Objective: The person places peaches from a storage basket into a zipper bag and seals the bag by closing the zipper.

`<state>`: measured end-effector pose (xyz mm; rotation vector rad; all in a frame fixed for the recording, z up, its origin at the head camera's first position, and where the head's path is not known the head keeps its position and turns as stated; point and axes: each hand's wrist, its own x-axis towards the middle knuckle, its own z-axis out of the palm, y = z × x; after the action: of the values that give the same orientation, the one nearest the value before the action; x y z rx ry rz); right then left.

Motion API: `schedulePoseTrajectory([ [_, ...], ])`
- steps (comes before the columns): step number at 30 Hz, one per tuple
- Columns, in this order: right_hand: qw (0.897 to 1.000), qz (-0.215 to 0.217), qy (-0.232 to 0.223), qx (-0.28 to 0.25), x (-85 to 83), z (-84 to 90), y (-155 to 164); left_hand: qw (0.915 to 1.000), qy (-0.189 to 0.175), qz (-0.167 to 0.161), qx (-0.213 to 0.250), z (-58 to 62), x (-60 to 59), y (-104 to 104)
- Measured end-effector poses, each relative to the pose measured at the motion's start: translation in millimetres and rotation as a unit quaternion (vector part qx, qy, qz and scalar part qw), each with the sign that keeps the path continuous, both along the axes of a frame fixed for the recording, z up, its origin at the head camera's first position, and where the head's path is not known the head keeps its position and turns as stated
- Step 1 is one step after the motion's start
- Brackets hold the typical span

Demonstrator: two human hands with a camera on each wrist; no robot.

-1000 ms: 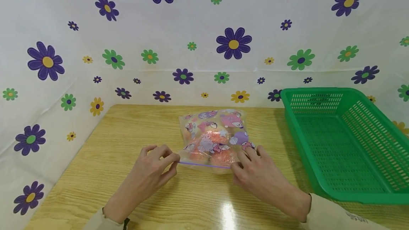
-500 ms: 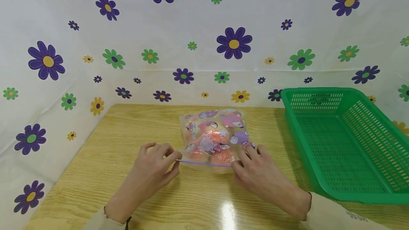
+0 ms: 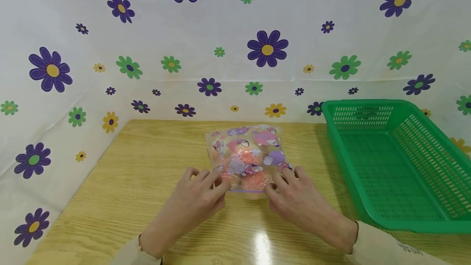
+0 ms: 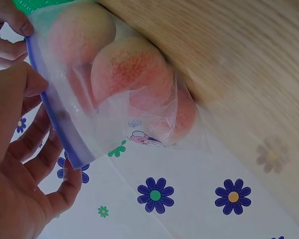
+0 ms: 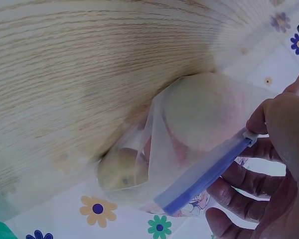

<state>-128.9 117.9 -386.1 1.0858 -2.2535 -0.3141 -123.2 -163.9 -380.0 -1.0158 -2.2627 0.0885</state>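
Flowered sheeting backed the desk (image 3: 128,183), where the left hand (image 3: 198,199) and right hand (image 3: 298,203) pinched the zip strip (image 4: 52,112) of a limp, slippery bag (image 3: 246,154) of bruisable peaches (image 4: 127,74), each grip closed on it.

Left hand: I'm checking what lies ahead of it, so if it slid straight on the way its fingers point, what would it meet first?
The left hand already pinches the zip bag; going on, it would probably meet the peaches inside.
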Motion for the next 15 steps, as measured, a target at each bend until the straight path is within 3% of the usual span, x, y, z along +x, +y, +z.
schedulePoseTrajectory([
  [8, 0.999, -0.007, -0.018, 0.028, 4.8, 2.3, -1.1, 0.9995, 0.026, 0.010, -0.014, -4.1, 0.1, -0.2],
  [15, 1.000, -0.001, -0.011, 0.015, 3.8, -0.2, -1.5, 0.9994, 0.014, 0.026, -0.020, -5.4, 0.8, -1.8],
])
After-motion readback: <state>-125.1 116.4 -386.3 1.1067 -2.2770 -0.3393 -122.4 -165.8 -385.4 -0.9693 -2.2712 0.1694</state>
